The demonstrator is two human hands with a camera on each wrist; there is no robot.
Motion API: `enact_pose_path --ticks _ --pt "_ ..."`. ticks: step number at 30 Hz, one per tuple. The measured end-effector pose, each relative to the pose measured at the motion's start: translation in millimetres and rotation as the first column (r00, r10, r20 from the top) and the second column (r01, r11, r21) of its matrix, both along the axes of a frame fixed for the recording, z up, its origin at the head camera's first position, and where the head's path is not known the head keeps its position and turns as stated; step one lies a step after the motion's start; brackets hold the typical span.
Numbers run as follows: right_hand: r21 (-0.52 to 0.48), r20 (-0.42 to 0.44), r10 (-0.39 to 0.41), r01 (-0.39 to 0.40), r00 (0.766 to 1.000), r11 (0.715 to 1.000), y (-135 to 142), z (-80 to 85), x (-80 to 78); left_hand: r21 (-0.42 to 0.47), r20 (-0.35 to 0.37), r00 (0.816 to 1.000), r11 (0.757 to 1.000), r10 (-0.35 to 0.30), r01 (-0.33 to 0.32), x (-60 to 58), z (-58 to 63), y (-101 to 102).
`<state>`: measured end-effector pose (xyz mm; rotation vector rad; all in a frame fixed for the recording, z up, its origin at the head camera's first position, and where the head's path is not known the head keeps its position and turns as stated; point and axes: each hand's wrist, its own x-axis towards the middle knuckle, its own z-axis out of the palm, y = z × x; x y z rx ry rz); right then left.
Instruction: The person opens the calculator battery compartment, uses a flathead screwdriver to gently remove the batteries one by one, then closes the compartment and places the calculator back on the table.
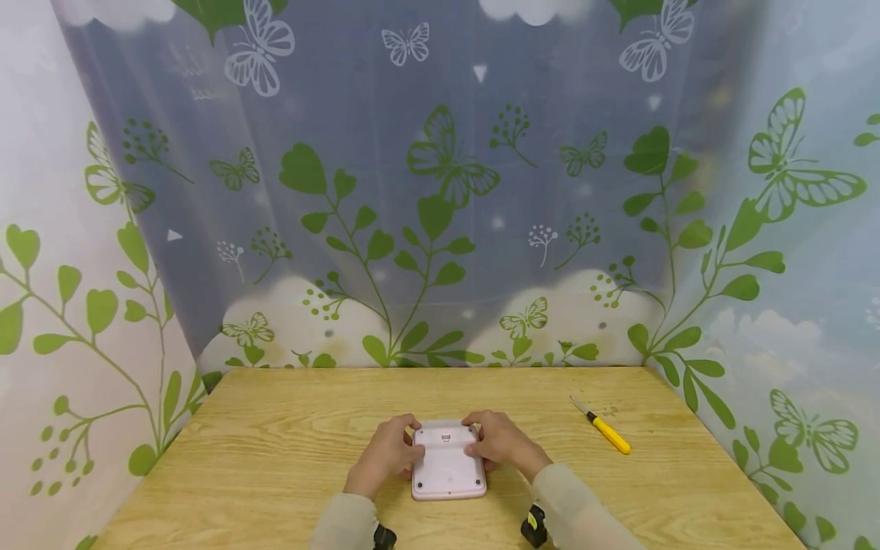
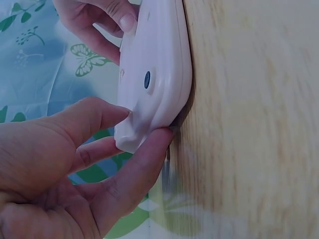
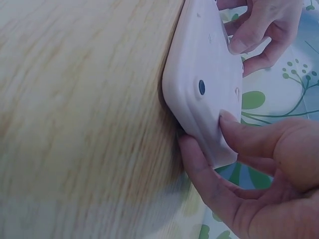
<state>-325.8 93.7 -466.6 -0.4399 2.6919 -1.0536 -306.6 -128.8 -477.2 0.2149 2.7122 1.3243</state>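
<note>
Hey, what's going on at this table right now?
A person holds a pale pink device with the left hand and right hand, one at each side, thumbs on its upper face. Its underside seems to face up. A yellow screwdriver lies untouched on the table, beyond the right hand.

The device looks like smooth plastic with a soft sheen; its dark feet look rubbery; the tabletop shows streaky wood grain, faintly glossy; the screwdriver joins metal shaft to plastic handle; the sleeves are matt cloth; the curtain, smooth, thin sheeting.
</note>
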Motion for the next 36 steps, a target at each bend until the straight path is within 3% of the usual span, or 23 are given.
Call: enact_pose_path --ticks 8,15,23,36 --pt "0.029 -0.027 0.018 -0.017 0.999 0.999 -0.2 2.9 -0.3 -0.002 0.005 1.000 1.000 0.004 -0.004 0.1 0.9 0.1" --pt "0.181 -0.190 0.067 -0.032 0.979 0.983 -3.3 6.8 -3.0 0.002 0.002 1.000 1.000 0.003 -0.003 0.9 0.2 -0.1" --pt "0.165 -0.308 0.092 -0.041 0.947 0.985 -8.9 10.9 -4.5 0.003 0.023 1.000 1.000 0.014 -0.014 -0.1 0.3 -0.7" --pt "0.180 -0.392 0.170 -0.106 0.904 0.978 -23.4 13.9 -0.2 0.010 -0.011 1.000 1.000 -0.017 0.017 1.2 -0.8 -1.9"
